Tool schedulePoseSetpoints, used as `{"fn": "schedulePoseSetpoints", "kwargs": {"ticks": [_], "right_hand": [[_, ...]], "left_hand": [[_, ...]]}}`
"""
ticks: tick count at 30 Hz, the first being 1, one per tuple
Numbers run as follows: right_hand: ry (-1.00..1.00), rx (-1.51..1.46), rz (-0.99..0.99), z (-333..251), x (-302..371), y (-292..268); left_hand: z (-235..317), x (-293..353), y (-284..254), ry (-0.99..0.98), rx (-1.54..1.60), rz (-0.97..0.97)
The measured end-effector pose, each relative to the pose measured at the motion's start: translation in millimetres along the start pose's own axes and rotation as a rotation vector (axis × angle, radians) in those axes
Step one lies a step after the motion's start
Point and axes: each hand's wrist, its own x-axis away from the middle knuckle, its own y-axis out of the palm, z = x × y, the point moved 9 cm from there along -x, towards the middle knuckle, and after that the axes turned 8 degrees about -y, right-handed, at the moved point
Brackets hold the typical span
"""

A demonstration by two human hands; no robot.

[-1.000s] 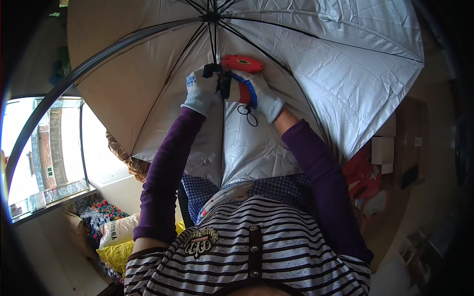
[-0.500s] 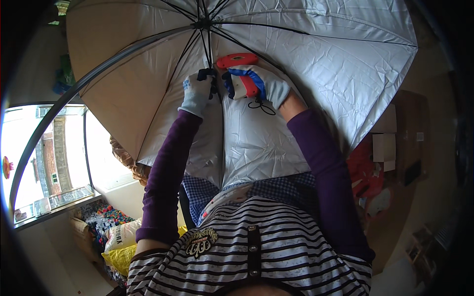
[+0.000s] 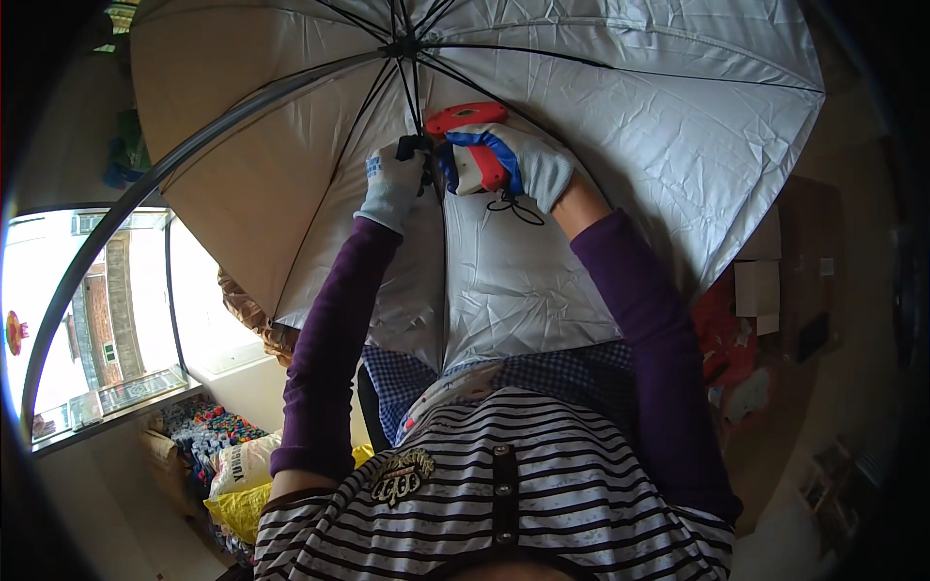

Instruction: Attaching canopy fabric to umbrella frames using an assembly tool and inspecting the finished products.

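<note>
An opened umbrella (image 3: 528,276) lies before me, its silver inner side facing up and its black ribs fanning out from the hub (image 3: 401,46). My left hand (image 3: 391,184), in a white and dark blue glove, is closed on a black umbrella rib (image 3: 445,252) below the hub. Just to its right, my right hand (image 3: 528,163), gloved the same way, grips a red-and-white hand tool (image 3: 467,118) with a black cord loop (image 3: 515,208) hanging from it. The tool's left end is close to the left fingers; whether it touches the rib is hidden. Its exact kind cannot be made out.
The curved dark umbrella shaft (image 3: 174,160) runs from the hub toward the lower left. A bright window (image 3: 107,320) is at the left, with yellow and white sacks (image 3: 242,504) beneath it. Red items and pale boxes (image 3: 758,290) stand at the right.
Everything in view has shifted slightly right in the picture. Both hands keep their hold, and the tool stays beside the left fingers.
</note>
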Motion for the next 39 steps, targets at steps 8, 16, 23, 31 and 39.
{"fn": "schedulePoseSetpoints", "kwargs": {"ticks": [8, 16, 23, 31, 39], "right_hand": [[-0.295, 0.412, 0.097, -18.4, -13.3, -9.3], [0.468, -1.165, 0.188, 31.1, 19.2, 18.3], [0.199, -0.850, 0.178, -8.8, 19.0, 62.1], [0.134, -0.782, 0.292, -58.5, 26.1, 55.2], [0.167, -0.822, 0.927, 17.9, 56.8, 10.3]], "left_hand": [[7.0, -4.9, 4.2, 0.079, -0.187, -0.004], [23.0, -8.8, -2.8, 0.339, -0.472, 0.174], [68.2, -70.7, -119.7, 0.279, -0.976, 0.526], [72.1, -42.4, -153.3, 0.474, -0.607, 0.676], [4.7, -11.7, 11.5, 0.132, -0.605, 0.232]]}}
